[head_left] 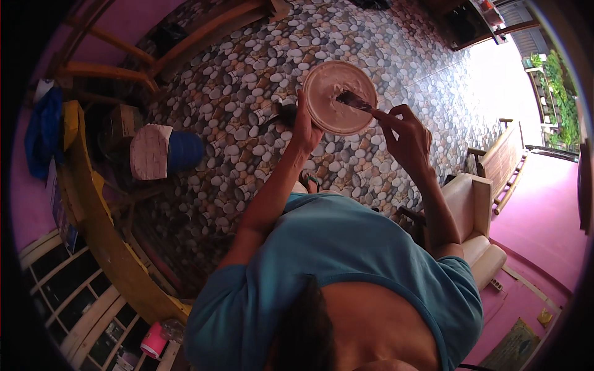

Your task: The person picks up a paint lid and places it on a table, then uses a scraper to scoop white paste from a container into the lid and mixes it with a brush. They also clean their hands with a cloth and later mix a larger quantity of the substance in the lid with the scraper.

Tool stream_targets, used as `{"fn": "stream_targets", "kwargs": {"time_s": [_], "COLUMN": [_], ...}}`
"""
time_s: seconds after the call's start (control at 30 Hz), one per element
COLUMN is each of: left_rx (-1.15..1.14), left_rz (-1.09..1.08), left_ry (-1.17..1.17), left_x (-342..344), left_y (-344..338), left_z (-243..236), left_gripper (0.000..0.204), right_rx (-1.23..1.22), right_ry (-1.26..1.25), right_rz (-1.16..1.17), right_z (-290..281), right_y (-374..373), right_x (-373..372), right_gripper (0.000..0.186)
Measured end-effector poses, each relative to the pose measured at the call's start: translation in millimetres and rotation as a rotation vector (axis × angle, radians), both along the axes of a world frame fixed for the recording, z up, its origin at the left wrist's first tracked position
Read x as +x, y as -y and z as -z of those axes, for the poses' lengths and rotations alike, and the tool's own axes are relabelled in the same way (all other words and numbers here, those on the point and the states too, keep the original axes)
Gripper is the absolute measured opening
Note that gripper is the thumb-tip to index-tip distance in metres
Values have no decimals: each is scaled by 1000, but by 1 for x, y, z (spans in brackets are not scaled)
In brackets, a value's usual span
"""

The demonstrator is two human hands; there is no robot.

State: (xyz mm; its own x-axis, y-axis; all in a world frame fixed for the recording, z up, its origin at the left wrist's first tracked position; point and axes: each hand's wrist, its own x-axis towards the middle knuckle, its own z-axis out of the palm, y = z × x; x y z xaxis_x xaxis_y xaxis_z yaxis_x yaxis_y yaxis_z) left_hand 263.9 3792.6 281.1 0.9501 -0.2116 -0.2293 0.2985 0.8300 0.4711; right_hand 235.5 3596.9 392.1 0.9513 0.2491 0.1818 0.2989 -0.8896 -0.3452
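Observation:
A shallow round pinkish-beige tub or lid [342, 132] is held up in front of me, over the floor. My left hand [304, 127] grips its left edge from the side and below, with the thumb up along the rim. Pale, creamy paste [331, 86] with an uneven surface covers its inside. My right hand [408, 137] pinches the near end of a dark flat tool [356, 101], a spatula or a brush. The tool's tip rests in or just over the paste near the middle, beside a dark patch.
A yellow wooden table [93, 204] curves along the left, beside a blue bucket [185, 151]. At right stand a beige armchair [467, 210] and a slatted bamboo bench [501, 154]. Pebble-patterned flooring [247, 80] spreads below; a bright doorway [495, 80] opens far right.

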Motion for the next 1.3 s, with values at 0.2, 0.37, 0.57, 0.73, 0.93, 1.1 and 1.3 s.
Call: {"fn": "stream_targets", "kwargs": {"time_s": [0.2, 0.37, 0.57, 0.73, 0.93, 1.1, 1.3], "left_rx": [13, -93, -76, -78, -26, -74, -35], "left_rz": [77, 76, 94, 164, 153, 115, 81], "left_ry": [-39, -52, -123, -97, -67, -99, -101], "left_x": [25, 40, 48, 46, 41, 34, 20], "left_y": [3, 0, 6, 10, 5, -5, -10], "left_z": [8, 32, 32, 27, 28, 25, 24], "left_gripper": [62, 60, 64, 64, 66, 66, 68], "right_rx": [-48, -181, -184, -55, 38, -90, 6], "right_ry": [6, 6, -60, 17, -3, 7, -108], "right_rz": [63, 30, 120, 187, 243, 104, 150], "right_z": [11, -3, -10, 8, 4, 16, 2], "right_y": [-12, 2, 15, 2, -12, -6, 8], "right_x": [11, 5, -8, 7, 12, -3, -23], "right_gripper": [25, 27, 26, 26, 23, 25, 26]}}
